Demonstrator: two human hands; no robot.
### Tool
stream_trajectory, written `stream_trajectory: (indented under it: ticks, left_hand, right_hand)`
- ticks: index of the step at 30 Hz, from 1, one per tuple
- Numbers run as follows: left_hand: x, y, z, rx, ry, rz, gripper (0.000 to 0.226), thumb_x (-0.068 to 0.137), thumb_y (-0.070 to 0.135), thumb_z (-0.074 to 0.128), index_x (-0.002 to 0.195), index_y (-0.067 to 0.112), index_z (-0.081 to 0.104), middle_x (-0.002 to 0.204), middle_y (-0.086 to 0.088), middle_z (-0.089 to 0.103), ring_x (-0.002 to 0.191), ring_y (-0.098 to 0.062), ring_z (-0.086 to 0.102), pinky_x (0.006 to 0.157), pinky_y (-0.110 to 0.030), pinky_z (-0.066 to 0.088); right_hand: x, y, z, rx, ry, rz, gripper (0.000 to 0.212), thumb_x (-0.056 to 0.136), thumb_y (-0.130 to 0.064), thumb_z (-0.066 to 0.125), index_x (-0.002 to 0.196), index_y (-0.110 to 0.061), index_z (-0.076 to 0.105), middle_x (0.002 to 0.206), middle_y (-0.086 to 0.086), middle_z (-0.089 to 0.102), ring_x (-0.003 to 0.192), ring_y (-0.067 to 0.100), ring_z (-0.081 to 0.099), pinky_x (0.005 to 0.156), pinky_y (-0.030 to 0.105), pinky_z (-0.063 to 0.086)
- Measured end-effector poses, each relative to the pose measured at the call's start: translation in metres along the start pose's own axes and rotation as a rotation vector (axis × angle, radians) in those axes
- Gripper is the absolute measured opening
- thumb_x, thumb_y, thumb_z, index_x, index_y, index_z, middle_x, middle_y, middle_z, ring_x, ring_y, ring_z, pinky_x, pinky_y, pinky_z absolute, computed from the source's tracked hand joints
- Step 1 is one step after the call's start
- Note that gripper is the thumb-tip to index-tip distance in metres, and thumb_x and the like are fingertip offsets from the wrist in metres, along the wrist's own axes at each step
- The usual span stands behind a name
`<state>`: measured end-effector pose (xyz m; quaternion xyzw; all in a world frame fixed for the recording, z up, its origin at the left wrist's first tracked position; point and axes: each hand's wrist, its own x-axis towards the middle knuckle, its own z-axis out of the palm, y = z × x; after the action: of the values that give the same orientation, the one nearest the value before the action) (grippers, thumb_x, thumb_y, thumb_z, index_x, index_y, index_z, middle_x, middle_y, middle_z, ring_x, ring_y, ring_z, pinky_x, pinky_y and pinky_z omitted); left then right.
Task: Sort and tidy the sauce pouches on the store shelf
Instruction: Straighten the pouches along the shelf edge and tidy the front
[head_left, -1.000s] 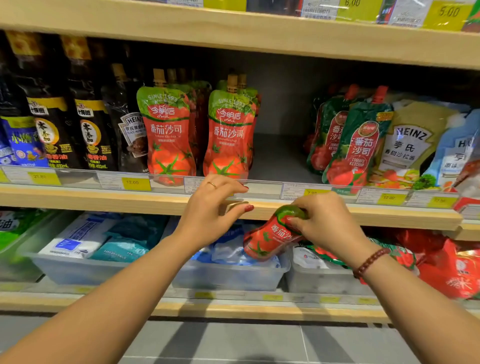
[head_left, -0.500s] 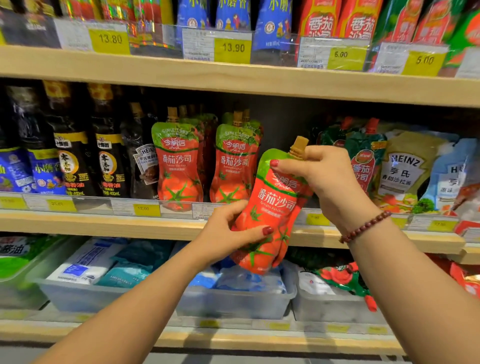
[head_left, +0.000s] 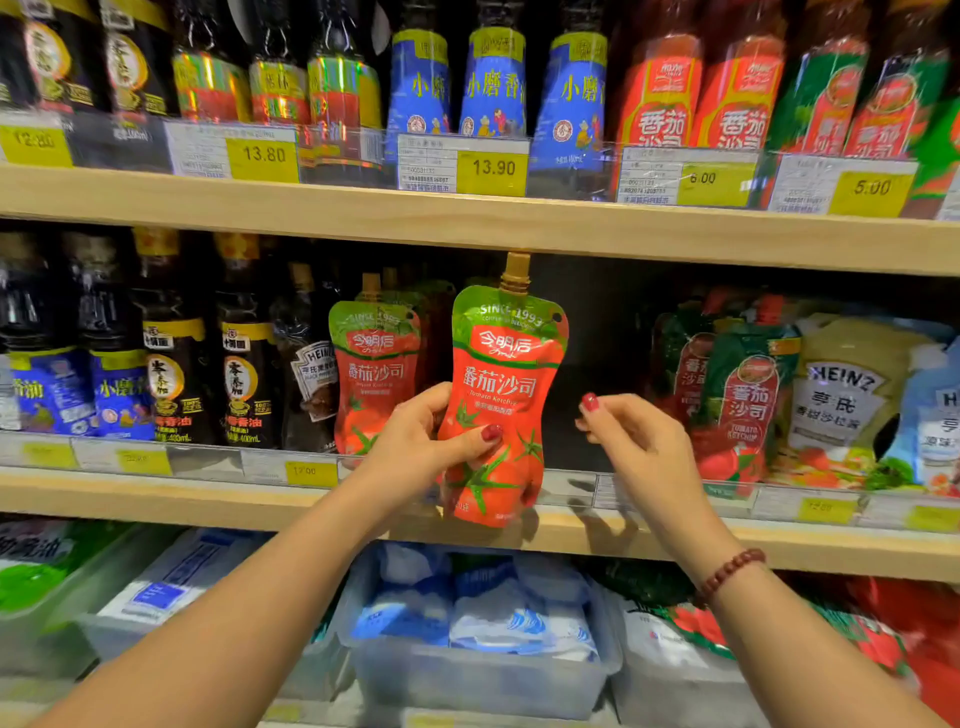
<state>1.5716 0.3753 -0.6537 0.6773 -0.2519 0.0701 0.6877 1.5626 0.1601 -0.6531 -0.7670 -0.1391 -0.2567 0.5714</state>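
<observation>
left hand (head_left: 415, 447) grips ketchup pouch (head_left: 501, 400) upright before middle shelf (head_left: 156, 499); right hand (head_left: 631, 441) just beside it, fingers loosely curled, apart.

Our left hand (head_left: 415, 447) covers the lower left edge of the held ketchup pouch (head_left: 506, 384); behind the standing pouch (head_left: 376, 364) beside it, further pouches show only their caps (head_left: 389, 277); the yellow price tags (head_left: 310, 474) on the middle shelf rail (head_left: 218, 460) are too blurred for us to read; the top edge cuts off the upper-shelf bottles (head_left: 493, 83) above their labels; a pale blue pouch (head_left: 935, 415) runs off the right edge; the clear bins (head_left: 467, 680) below are blurred, their packets' print illegible.
</observation>
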Motion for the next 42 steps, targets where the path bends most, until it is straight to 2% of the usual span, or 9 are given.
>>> stream_trajectory:
  ticks: [3,7,10,16,22,27,30,37,42]
  left_hand:
    - [0.005,-0.003,-0.008,-0.002,0.033,0.008,0.038,0.066,0.026,0.076,0.103,0.025,0.065,0.103,0.001,0.072,0.098,-0.016,0.067,0.079,-0.030,0.054]
    - [0.016,-0.003,-0.006,0.018,0.031,0.014,0.040,0.067,0.032,0.076,0.105,0.030,0.064,0.106,0.004,0.071,0.100,-0.013,0.066,0.077,-0.028,0.055]
    - [0.024,-0.006,-0.005,0.073,0.063,0.025,0.038,0.072,0.026,0.075,0.107,0.027,0.062,0.106,0.005,0.070,0.100,-0.012,0.066,0.081,-0.031,0.055]
    - [0.028,-0.014,-0.007,0.109,0.081,0.059,0.033,0.077,0.025,0.072,0.107,0.034,0.062,0.107,0.009,0.070,0.102,-0.008,0.064,0.079,-0.026,0.055]
    - [0.031,-0.018,-0.006,0.123,0.092,0.089,0.030,0.079,0.025,0.071,0.104,0.039,0.062,0.107,0.011,0.069,0.102,-0.007,0.064,0.080,-0.025,0.055]
    - [0.039,-0.025,-0.003,0.083,0.194,0.079,0.038,0.068,0.043,0.076,0.102,0.045,0.061,0.108,0.013,0.068,0.104,-0.007,0.063,0.086,-0.034,0.054]
    - [0.042,-0.031,-0.004,0.099,0.205,0.085,0.040,0.072,0.040,0.074,0.108,0.044,0.057,0.109,0.018,0.067,0.105,-0.003,0.062,0.082,-0.025,0.054]
    - [0.043,-0.036,-0.002,0.299,0.197,0.023,0.039,0.083,0.025,0.068,0.118,0.025,0.052,0.108,0.010,0.065,0.098,-0.002,0.063,0.076,-0.017,0.054]
    - [0.045,-0.038,0.001,0.542,0.202,-0.014,0.041,0.080,0.025,0.070,0.116,0.018,0.051,0.105,0.003,0.065,0.094,-0.009,0.062,0.080,-0.025,0.050]
  right_hand:
    - [-0.006,0.028,0.005,-0.424,-0.179,0.031,0.038,0.067,-0.059,0.067,0.092,-0.031,0.064,0.091,-0.012,0.067,0.087,0.008,0.062,0.079,0.025,0.048]
    - [-0.009,0.046,0.017,-0.854,-0.140,-0.112,0.053,0.054,-0.085,0.045,0.069,-0.037,0.061,0.061,-0.018,0.058,0.068,0.003,0.051,0.068,0.031,0.033]
    - [-0.010,0.051,0.023,-0.849,-0.041,-0.152,0.050,0.056,-0.084,0.047,0.056,-0.034,0.053,0.052,-0.016,0.053,0.061,0.004,0.046,0.063,0.031,0.028]
    - [-0.011,0.059,0.029,-0.868,0.057,-0.191,0.040,0.063,-0.074,0.055,0.055,-0.036,0.049,0.051,-0.016,0.047,0.061,0.006,0.042,0.063,0.030,0.027]
    - [-0.013,0.060,0.031,-0.885,0.078,-0.186,0.039,0.065,-0.074,0.055,0.057,-0.036,0.047,0.053,-0.016,0.046,0.060,0.007,0.042,0.063,0.029,0.025]
    - [-0.014,0.061,0.030,-0.892,0.059,-0.181,0.040,0.066,-0.074,0.056,0.060,-0.035,0.051,0.055,-0.016,0.044,0.062,0.008,0.043,0.064,0.030,0.027]
    - [-0.015,0.062,0.029,-0.868,0.059,-0.195,0.039,0.067,-0.073,0.057,0.061,-0.034,0.052,0.057,-0.016,0.047,0.063,0.009,0.045,0.064,0.030,0.028]
    - [-0.015,0.065,0.029,-0.847,0.063,-0.217,0.037,0.068,-0.069,0.061,0.062,-0.034,0.052,0.058,-0.014,0.052,0.063,0.010,0.046,0.064,0.032,0.032]
    - [-0.016,0.063,0.030,-0.870,0.060,-0.214,0.037,0.069,-0.068,0.061,0.063,-0.033,0.053,0.060,-0.013,0.052,0.064,0.011,0.045,0.065,0.031,0.029]
